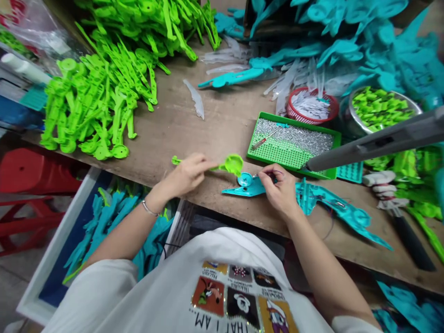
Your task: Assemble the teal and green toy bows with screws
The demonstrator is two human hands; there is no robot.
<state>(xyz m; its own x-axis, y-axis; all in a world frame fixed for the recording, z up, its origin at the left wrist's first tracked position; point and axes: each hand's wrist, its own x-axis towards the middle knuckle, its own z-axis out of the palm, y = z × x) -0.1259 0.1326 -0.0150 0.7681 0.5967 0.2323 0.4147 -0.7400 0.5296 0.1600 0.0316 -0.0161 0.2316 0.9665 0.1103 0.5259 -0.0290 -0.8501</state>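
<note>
My left hand (189, 175) is closed around a lime-green plastic arm, whose round cupped end (233, 164) sticks out to the right. This end hovers just above and left of a round socket (245, 179) on a teal plastic shell (253, 188). The shell lies on the table's front edge, its long tail (350, 215) reaching right with thin wires along it. Over the middle of the shell, my right hand (278, 189) has its thumb and fingers pinched together on a thin dark wire, beside the socket. My right fingers and palm hide part of the shell.
A green tray (291, 157) holds many screws and a screwdriver (265, 139). Behind stand a red basket (290, 108) and a metal bowl (354, 113). Lime-green arms (100, 101) pile up left. A grey bar (378, 141) crosses from the right, above a black-handled tool (412, 243).
</note>
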